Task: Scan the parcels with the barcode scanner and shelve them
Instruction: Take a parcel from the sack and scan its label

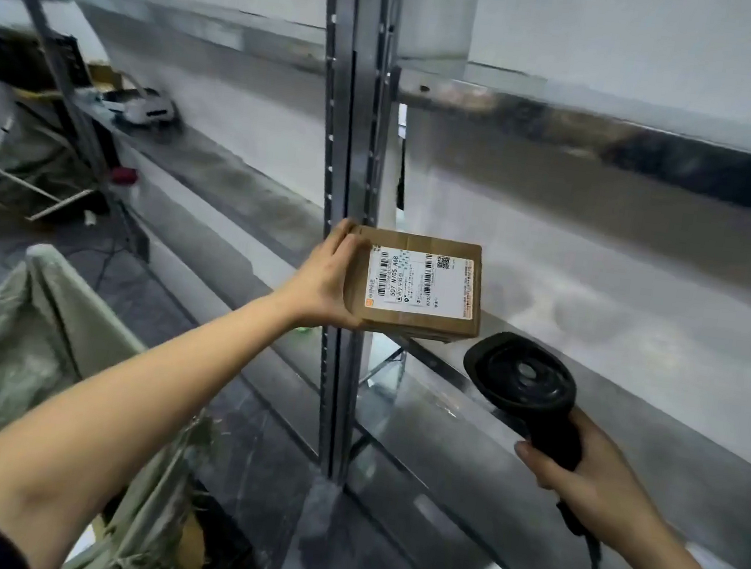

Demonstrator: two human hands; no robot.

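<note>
Left hand (pixel 324 278) grips the cardboard parcel (pixel 414 284) by its near edge, label side up, out in front of the metal shelving (pixel 348 186), while the right hand (pixel 594 486) is wrapped around the handle of the black barcode scanner (pixel 524 387), just below and to the right of the parcel. To get a clean read I'd tilt the scanner head up at the label (pixel 421 283), keeping the parcel flat and steady. The left fingers are already off the barcodes, good.

1 parcel (pixel 413 285), 1 scanner (pixel 524 390).
</note>
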